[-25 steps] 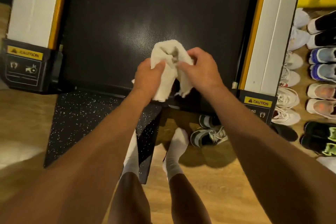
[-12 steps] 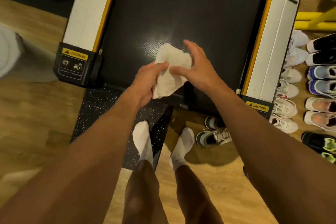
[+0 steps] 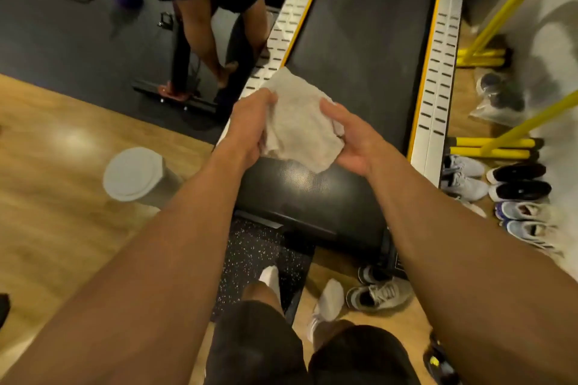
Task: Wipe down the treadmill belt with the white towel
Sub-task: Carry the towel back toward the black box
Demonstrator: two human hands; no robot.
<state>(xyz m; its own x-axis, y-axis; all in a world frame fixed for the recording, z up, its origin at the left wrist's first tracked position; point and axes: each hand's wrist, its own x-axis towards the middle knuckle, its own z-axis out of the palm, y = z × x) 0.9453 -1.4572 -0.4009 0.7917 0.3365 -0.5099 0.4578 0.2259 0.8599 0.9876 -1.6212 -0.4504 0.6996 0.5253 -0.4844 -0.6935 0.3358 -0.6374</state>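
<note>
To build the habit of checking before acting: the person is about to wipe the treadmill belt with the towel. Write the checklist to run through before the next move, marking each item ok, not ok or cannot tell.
1. White towel in grip: ok, left hand and right hand both hold it.
2. Towel spread, not bunched: ok.
3. Towel flat on the treadmill belt: cannot tell; it looks held above the near end.
4. Belt bare ahead: ok, nothing lies on it.
5. Belt stopped: cannot tell.
6. Other person off the belt: ok, standing beyond the left side rail.
</note>
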